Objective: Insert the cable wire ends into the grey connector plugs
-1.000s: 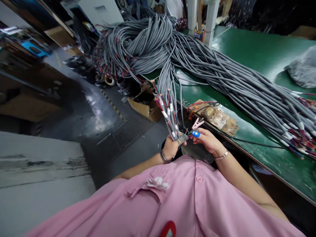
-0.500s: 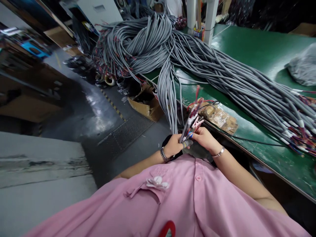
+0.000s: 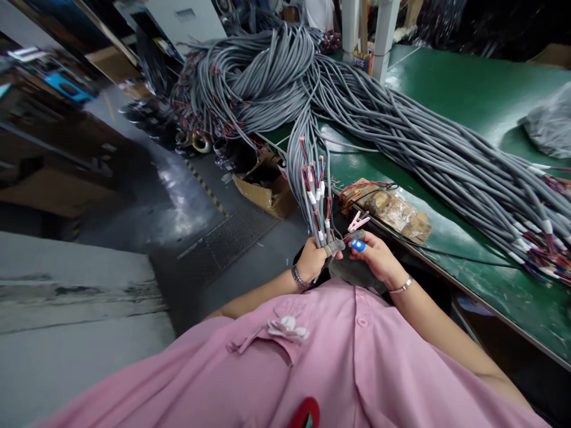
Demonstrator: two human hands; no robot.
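My left hand (image 3: pixel 311 261) is closed around a bunch of grey cables (image 3: pixel 319 208). Their ends point up and fan out, with white bands and thin red, blue, green and black wires showing. A grey cover sits on a finger of this hand. Close on its right, my right hand (image 3: pixel 377 260) pinches the thin wires (image 3: pixel 347 237) of one cable, partly hidden by the fingers. It wears a blue thumb cover (image 3: pixel 357 245) and a grey finger cover. Just above that hand, a pink clip (image 3: pixel 358 222) stands at the table edge.
A large heap of grey cables (image 3: pixel 267 77) lies on the green table (image 3: pixel 446 89) and spreads to the right. A worn wooden block (image 3: pixel 397 214) sits near the table's edge. An open cardboard box (image 3: pixel 267 193) stands on the floor below. A plastic bag (image 3: pixel 553 122) lies far right.
The held cable ends have swung left and spread apart, away from the pink clip. My right hand has drawn slightly right and now pinches the wires of one cable.
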